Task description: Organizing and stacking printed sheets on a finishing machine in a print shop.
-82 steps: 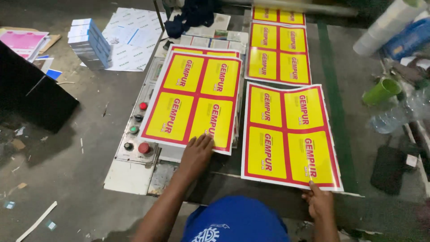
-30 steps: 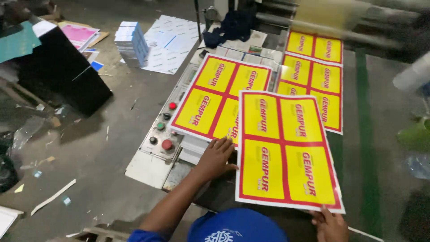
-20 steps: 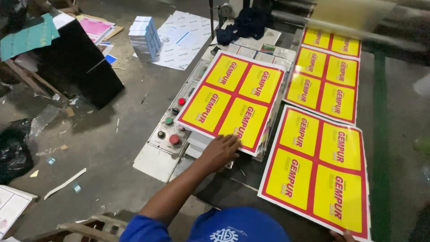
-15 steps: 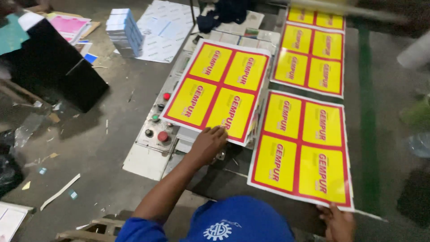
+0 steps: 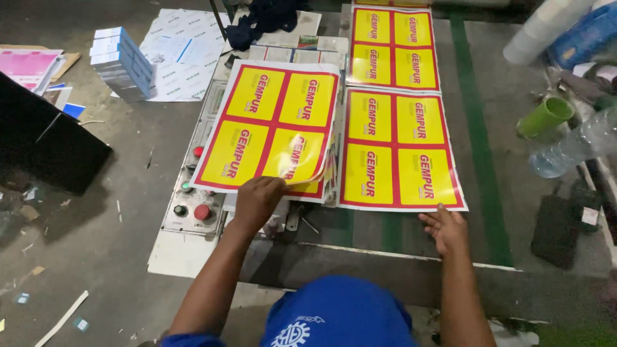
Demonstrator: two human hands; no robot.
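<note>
My left hand (image 5: 257, 200) grips the near edge of the top sheet of a stack of glossy yellow-and-red printed sheets (image 5: 270, 125), lifting and curling its corner. The stack rests over a grey control panel with coloured buttons (image 5: 193, 199). Beside it, a second yellow-and-red sheet (image 5: 395, 151) lies flat on the dark machine bed. My right hand (image 5: 445, 228) is open at that sheet's near edge, fingertips at its lower right corner. A third printed sheet (image 5: 392, 48) lies farther back on the bed.
A stack of blue-white booklets (image 5: 119, 64) and white papers (image 5: 180, 54) lie on the concrete floor at left, with a black board (image 5: 45, 151). A dark cloth (image 5: 263, 19) lies beyond the sheets. A green cup (image 5: 545, 117) and a plastic bottle (image 5: 575, 144) sit at right.
The sheet under my right hand has slid left and squared up beside the stack. My left hand has taken hold of the top sheet's near edge and lifted it.
</note>
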